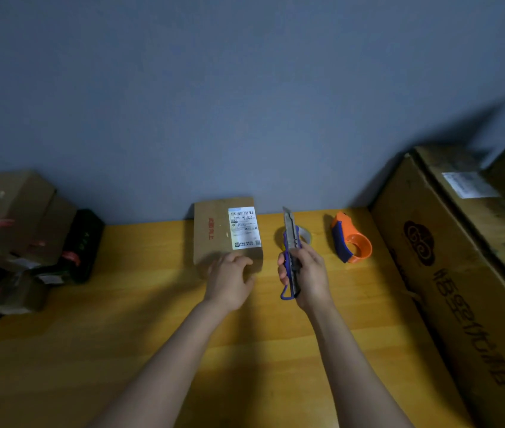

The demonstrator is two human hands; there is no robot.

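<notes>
A small cardboard box [214,233] with a white shipping label lies on the yellow wooden table [121,319], against the grey wall. My left hand [229,281] rests on the box's near edge, fingers bent over its front. My right hand [305,273] grips a blue utility knife [290,239] with its blade extended, pointing up and away, just right of the box. The blade does not touch the box.
A roll of clear tape [303,234] lies behind the knife. An orange and blue tape dispenser [350,239] sits to its right. Large cardboard cartons [449,273] line the right side. A pile of parcels [19,230] and dark packages fills the left.
</notes>
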